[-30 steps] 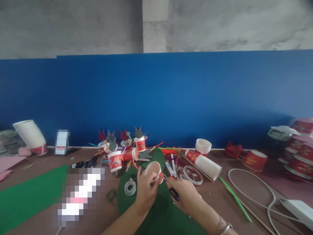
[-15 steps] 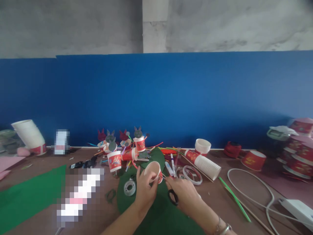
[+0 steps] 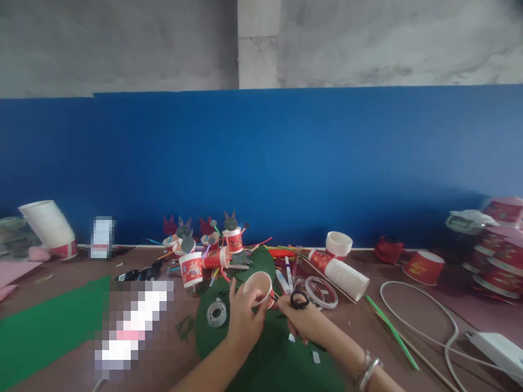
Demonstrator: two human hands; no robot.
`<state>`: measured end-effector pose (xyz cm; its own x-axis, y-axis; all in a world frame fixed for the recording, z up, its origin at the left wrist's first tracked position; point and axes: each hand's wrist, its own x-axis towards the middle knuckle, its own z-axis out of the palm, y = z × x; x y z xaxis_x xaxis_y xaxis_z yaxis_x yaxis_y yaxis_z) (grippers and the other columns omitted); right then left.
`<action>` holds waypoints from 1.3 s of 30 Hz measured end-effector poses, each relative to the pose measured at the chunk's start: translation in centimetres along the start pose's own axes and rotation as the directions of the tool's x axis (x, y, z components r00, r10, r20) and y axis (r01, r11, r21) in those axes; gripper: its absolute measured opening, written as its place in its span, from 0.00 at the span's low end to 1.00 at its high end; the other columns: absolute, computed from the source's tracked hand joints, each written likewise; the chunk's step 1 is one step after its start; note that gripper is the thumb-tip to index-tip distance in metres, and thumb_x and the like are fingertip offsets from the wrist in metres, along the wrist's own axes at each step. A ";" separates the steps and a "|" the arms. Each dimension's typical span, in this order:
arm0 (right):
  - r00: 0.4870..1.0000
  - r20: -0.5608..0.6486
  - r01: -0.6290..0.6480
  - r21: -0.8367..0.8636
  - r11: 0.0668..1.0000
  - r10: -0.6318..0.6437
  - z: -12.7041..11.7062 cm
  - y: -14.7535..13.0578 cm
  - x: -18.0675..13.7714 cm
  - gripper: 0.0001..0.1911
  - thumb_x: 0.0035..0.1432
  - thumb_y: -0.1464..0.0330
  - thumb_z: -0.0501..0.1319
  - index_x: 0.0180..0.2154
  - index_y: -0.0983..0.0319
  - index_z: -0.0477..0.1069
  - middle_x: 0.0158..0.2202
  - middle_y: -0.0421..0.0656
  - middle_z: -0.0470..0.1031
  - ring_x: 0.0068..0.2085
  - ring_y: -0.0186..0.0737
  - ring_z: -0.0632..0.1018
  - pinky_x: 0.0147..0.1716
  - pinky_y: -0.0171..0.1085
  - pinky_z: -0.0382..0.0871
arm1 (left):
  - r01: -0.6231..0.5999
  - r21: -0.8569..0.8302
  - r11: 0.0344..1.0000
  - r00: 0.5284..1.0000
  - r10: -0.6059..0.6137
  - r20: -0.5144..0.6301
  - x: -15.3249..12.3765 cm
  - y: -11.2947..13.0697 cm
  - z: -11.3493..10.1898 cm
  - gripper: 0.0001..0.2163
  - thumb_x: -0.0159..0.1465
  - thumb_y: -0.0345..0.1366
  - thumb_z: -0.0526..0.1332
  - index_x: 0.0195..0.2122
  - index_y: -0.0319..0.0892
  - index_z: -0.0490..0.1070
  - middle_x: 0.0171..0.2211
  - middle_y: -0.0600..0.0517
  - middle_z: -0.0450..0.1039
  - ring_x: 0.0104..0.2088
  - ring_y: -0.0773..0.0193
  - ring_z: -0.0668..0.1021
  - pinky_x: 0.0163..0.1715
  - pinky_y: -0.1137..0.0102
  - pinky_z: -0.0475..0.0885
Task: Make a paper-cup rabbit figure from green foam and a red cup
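Note:
My left hand (image 3: pixel 247 314) is closed on a red-and-white paper cup (image 3: pixel 260 284), tilted so its open mouth faces me. In my right hand (image 3: pixel 300 318) is a pair of scissors (image 3: pixel 300 300) with black handles; the tips touch or nearly touch the cup's right side. Whether the blades pass through the cup wall I cannot tell. Both hands are above a dark green sheet (image 3: pixel 261 362). Two small white scraps (image 3: pixel 316 357) lie below my right hand. To the left of my left hand is a roll of clear tape (image 3: pixel 216 314).
Cup figures with animal heads (image 3: pixel 231 220) stand at the back. Stacked paper cups (image 3: pixel 347 279) lie to the right, near tape rings (image 3: pixel 322 292) and markers (image 3: pixel 288 272). A white cable (image 3: pixel 449 321) loops beside a power strip (image 3: pixel 496 351). Green paper (image 3: pixel 49 326) lies left.
My right hand has turned, and the scissors' handle has risen to the top of the hand. The cup has shifted slightly right and down. White scraps now show beneath the right hand.

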<state>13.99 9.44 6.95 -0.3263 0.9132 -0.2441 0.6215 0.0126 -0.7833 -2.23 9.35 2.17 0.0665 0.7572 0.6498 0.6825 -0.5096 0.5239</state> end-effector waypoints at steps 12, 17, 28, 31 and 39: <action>1.000 0.000 -0.019 0.184 0.983 0.020 -0.7 0.0 0.0 0.19 0.59 0.57 0.45 0.35 0.61 0.68 0.11 0.33 0.61 0.11 0.28 0.59 0.14 0.28 0.55 | 0.170 -0.393 0.904 0.959 -0.244 -0.145 -0.4 -0.1 0.6 0.30 0.55 0.40 0.63 0.57 0.42 0.53 0.55 0.40 0.61 0.53 0.52 0.68 0.52 0.55 0.64; 0.980 0.172 -0.049 0.694 0.718 -0.099 -1.8 0.2 0.3 0.20 0.56 0.56 0.51 0.42 0.64 0.67 0.11 0.30 0.57 0.10 0.25 0.53 0.11 0.27 0.55 | 0.223 -0.670 0.708 0.963 -0.267 0.039 -0.5 0.4 0.6 0.31 0.62 0.44 0.55 0.62 0.44 0.41 0.59 0.39 0.55 0.56 0.53 0.67 0.51 0.60 0.67; 0.984 0.174 -0.076 0.547 0.834 -0.024 -2.2 0.1 0.1 0.19 0.59 0.58 0.47 0.42 0.63 0.67 0.11 0.31 0.57 0.10 0.26 0.53 0.12 0.27 0.54 | 0.217 -0.664 0.716 0.964 -0.266 0.028 -0.5 0.1 0.5 0.19 0.65 0.42 0.51 0.55 0.43 0.55 0.53 0.43 0.64 0.54 0.57 0.69 0.52 0.62 0.65; 0.998 0.008 -0.057 0.192 0.980 0.057 -2.1 0.1 -0.2 0.19 0.60 0.58 0.45 0.39 0.61 0.69 0.11 0.33 0.58 0.12 0.29 0.57 0.13 0.28 0.54 | 0.205 -0.607 0.768 0.970 -0.244 0.019 -0.4 -0.4 0.5 0.18 0.65 0.41 0.50 0.55 0.43 0.57 0.55 0.44 0.62 0.55 0.57 0.67 0.54 0.61 0.62; 0.970 -0.204 0.099 -0.161 0.982 -0.132 -1.7 -0.2 -1.0 0.14 0.58 0.61 0.50 0.29 0.61 0.68 0.17 0.37 0.65 0.18 0.30 0.66 0.19 0.28 0.57 | 0.189 -0.556 0.809 0.978 -0.207 0.031 -0.7 -0.8 1.3 0.28 0.60 0.38 0.59 0.59 0.46 0.51 0.59 0.42 0.56 0.57 0.52 0.64 0.54 0.58 0.62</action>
<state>15.37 9.22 8.32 -0.2526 0.9674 -0.0169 0.6925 0.1686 -0.7014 -1.83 9.73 0.58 -0.0535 0.8588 0.5095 0.1604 -0.4962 0.8533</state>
